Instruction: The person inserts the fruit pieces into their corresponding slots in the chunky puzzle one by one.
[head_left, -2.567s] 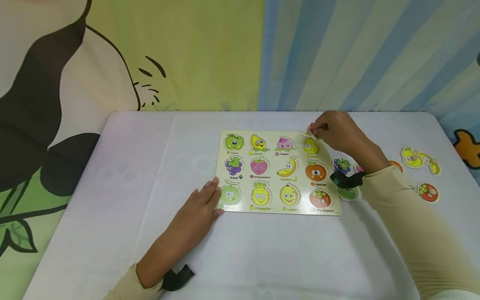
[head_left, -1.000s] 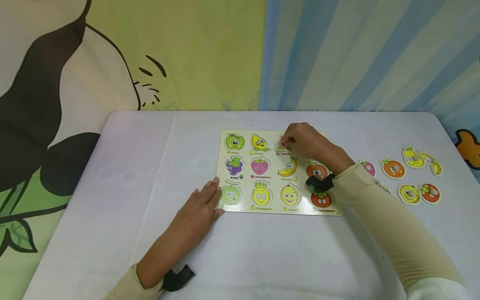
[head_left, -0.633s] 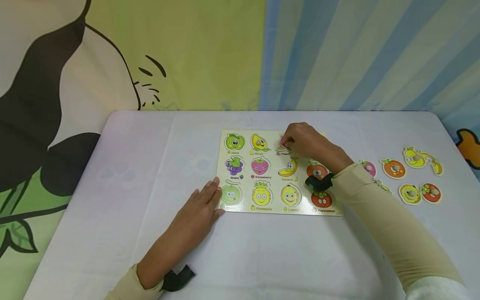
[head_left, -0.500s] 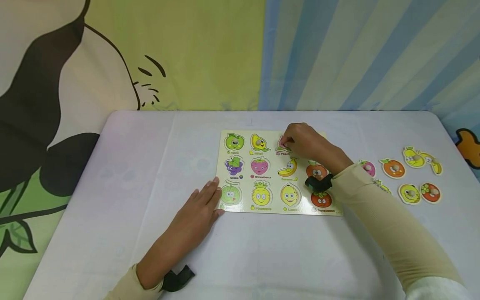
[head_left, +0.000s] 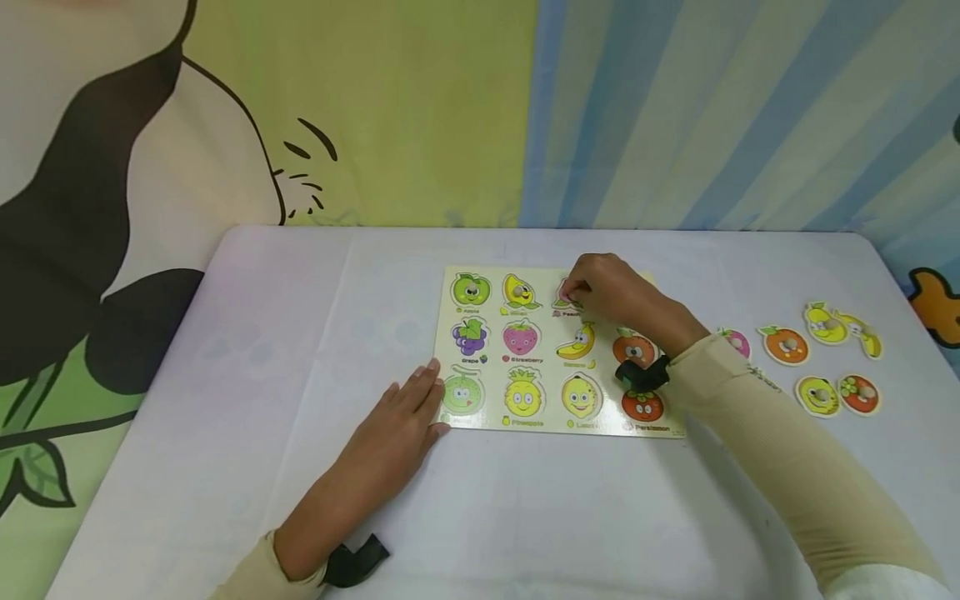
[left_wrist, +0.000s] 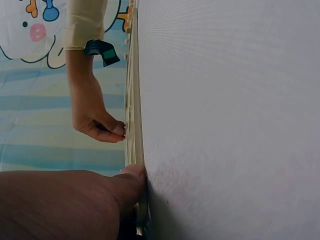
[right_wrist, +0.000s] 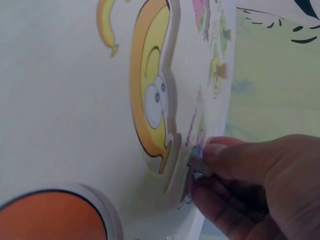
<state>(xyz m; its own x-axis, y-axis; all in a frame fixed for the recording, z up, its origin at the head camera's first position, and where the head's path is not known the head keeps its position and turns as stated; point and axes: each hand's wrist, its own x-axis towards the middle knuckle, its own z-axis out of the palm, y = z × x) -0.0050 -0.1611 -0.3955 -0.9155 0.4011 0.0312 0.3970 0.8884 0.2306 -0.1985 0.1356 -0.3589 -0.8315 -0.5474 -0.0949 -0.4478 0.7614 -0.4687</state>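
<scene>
Cream-coloured and glossy, the fruit board (head_left: 492,387) lies flat on the white table cover (head_left: 225,467). By my reading the fitting is at an early stage: the apple piece (head_left: 471,290) and mango piece (head_left: 519,292) sit in their places, knobs showing, and the peach piece (head_left: 561,298) is at its own spot in the top row, though I can't tell whether it is fully seated. Both lower rows look unfilled; the pear's place is hidden. Loose to the right wait a pink piece (head_left: 735,342), the orange piece (head_left: 784,345), pear piece (head_left: 825,323), banana piece (head_left: 866,335), lemon piece (head_left: 818,397) and persimmon piece (head_left: 859,394), with perhaps more under the sleeve (head_left: 795,467).

The right hand (head_left: 618,287) reaches across from the near right, wrist bent, thumb and forefinger pinched together on the peach. The left hand (head_left: 396,421) lies low, fingers extended, resting against the board's left edge near the melon spot, its thumb by the near corner.
</scene>
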